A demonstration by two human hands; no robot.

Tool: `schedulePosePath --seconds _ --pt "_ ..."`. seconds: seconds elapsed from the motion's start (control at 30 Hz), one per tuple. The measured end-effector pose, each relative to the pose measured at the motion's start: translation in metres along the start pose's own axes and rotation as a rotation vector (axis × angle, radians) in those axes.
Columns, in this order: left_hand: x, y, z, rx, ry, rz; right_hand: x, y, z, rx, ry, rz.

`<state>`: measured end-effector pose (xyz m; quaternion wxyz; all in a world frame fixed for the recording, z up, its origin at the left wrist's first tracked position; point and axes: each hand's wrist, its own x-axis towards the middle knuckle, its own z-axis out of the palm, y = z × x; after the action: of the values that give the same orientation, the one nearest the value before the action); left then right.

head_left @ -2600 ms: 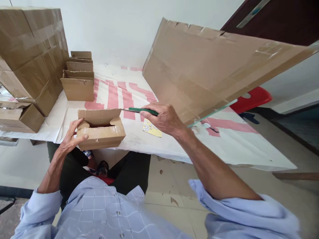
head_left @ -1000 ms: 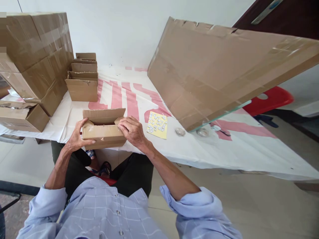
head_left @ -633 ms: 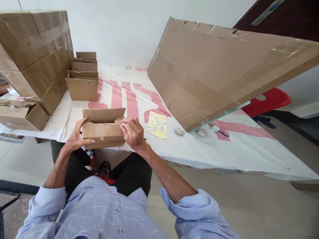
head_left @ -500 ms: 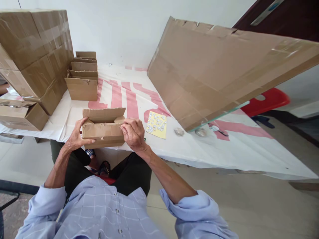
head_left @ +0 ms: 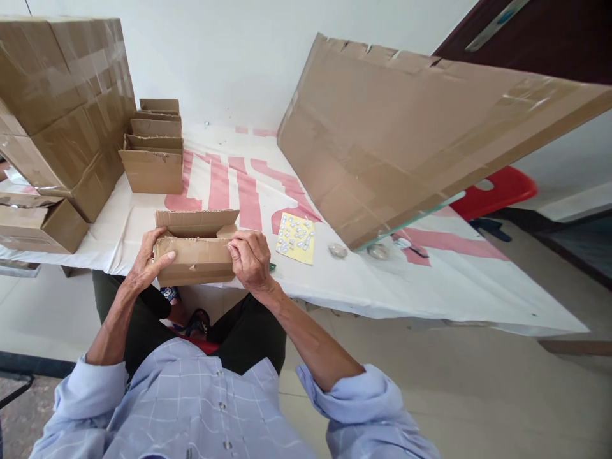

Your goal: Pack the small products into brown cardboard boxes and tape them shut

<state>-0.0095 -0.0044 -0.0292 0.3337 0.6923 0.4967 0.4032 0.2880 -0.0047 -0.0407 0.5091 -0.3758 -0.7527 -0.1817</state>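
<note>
Your left fingers (head_left: 152,237) are clasping the carton (head_left: 196,264), your right fingers (head_left: 243,245) are pinching its front edge (head_left: 201,240), so hard tugging may be risking a tear.

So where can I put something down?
On the cloth between the small boxes and big cardboard, or at the right end in front of the red stripe. It's crowded left, by taped boxes, and around the held box.
</note>
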Motion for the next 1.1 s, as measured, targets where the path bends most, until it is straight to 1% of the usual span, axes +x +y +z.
schedulePosePath --seconds 0.1,0.23,0.33,0.5,0.6,0.7,0.8,0.9,0.93,0.97,1.03,1.1 --pt "0.002 0.001 0.006 -0.017 0.05 0.002 -0.003 0.001 0.001 0.006 -0.018 0.035" --pt "0.003 0.0 0.01 -0.027 0.094 -0.009 -0.006 0.002 0.001 0.014 -0.048 0.07" --pt "0.005 -0.001 0.011 -0.024 0.122 -0.017 -0.007 -0.001 -0.001 -0.01 -0.018 0.05" --pt "0.007 -0.001 0.012 -0.032 0.145 -0.011 -0.011 -0.01 -0.005 0.012 0.071 -0.018" --pt "0.006 -0.001 0.012 -0.038 0.144 -0.011 -0.015 -0.013 -0.006 0.026 0.068 0.003" --pt "0.006 -0.001 0.012 -0.042 0.139 -0.012 -0.02 -0.015 -0.008 0.025 0.038 0.055" --pt "0.007 0.0 0.013 -0.027 0.141 -0.017 -0.024 -0.024 -0.013 0.039 0.008 0.084" --pt "0.009 0.002 0.015 0.009 0.148 -0.028 -0.028 -0.043 -0.022 0.168 -0.012 0.086" --pt "0.01 0.003 0.015 0.017 0.148 -0.03 -0.028 -0.05 -0.027 0.239 -0.016 0.118" --pt "0.01 0.004 0.015 0.023 0.146 -0.031 -0.027 -0.055 -0.031 0.314 -0.016 0.179" --pt "0.01 0.005 0.014 0.03 0.14 -0.032 -0.023 -0.063 -0.04 0.465 -0.007 0.387" --pt "0.009 0.007 0.012 0.033 0.133 -0.035 -0.017 -0.062 -0.046 0.603 0.004 0.624"
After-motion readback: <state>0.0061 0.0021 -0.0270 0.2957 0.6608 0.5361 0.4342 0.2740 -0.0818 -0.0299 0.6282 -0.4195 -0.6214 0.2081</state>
